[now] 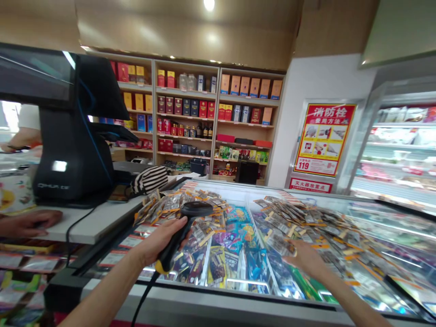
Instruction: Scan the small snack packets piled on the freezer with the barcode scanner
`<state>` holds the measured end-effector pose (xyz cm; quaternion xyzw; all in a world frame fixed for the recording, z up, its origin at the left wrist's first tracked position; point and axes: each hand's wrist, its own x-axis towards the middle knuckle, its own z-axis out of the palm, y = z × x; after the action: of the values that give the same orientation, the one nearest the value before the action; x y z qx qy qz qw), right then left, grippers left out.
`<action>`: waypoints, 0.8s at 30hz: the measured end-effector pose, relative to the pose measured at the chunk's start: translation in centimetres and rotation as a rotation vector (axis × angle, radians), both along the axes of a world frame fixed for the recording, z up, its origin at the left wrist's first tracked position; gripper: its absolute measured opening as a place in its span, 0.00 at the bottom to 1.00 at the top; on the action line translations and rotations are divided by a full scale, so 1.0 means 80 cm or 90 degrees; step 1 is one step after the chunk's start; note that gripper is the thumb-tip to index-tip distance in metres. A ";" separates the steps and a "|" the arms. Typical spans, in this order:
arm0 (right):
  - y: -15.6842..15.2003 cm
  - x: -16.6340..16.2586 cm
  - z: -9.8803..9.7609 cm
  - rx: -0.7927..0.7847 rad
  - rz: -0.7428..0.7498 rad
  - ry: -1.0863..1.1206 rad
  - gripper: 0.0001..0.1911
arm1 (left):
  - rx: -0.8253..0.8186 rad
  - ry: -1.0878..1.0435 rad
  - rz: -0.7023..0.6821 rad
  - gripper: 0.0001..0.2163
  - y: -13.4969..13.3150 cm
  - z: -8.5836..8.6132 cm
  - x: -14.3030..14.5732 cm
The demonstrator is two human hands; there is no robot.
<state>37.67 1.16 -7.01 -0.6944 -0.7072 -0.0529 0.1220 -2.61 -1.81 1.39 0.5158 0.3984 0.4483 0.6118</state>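
Observation:
My left hand (169, 238) is wrapped round the handle of a black and yellow barcode scanner (196, 209), its head tilted over the freezer's glass top. A black cable trails down from the scanner's grip. On the right, my right hand (301, 258) pinches the edge of a small clear snack packet (279, 244) with an orange band. Many similar packets lie in a loose right pile (313, 222) under and beyond that hand. Another left pile (166, 204) spreads behind the scanner. Below the glass, bagged ice creams (218, 265) show in the freezer.
A black checkout terminal (68, 150) stands on the white counter (91, 227) at left, beside a striped pouch (150, 179). Another person's hand (37, 222) rests on that counter. Shelves of boxed goods (185, 106) line the back; a lit display fridge (398, 145) is at right.

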 end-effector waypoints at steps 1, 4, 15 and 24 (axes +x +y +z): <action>0.007 -0.014 -0.001 0.033 0.022 0.006 0.25 | 0.005 -0.001 -0.005 0.13 -0.003 0.000 -0.003; 0.036 -0.061 0.007 0.142 0.072 0.014 0.28 | 0.007 -0.016 -0.012 0.13 -0.011 0.005 -0.011; 0.115 -0.156 0.053 0.305 0.117 0.039 0.26 | 0.025 -0.017 -0.076 0.13 -0.026 0.018 -0.006; 0.118 -0.155 0.060 0.351 0.118 0.020 0.27 | 0.030 0.006 -0.111 0.12 -0.014 0.008 0.004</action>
<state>25.24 10.59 -2.17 -0.5680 -0.7249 -0.2207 0.3213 -2.28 -2.89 2.06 0.5647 0.3443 0.4002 0.6343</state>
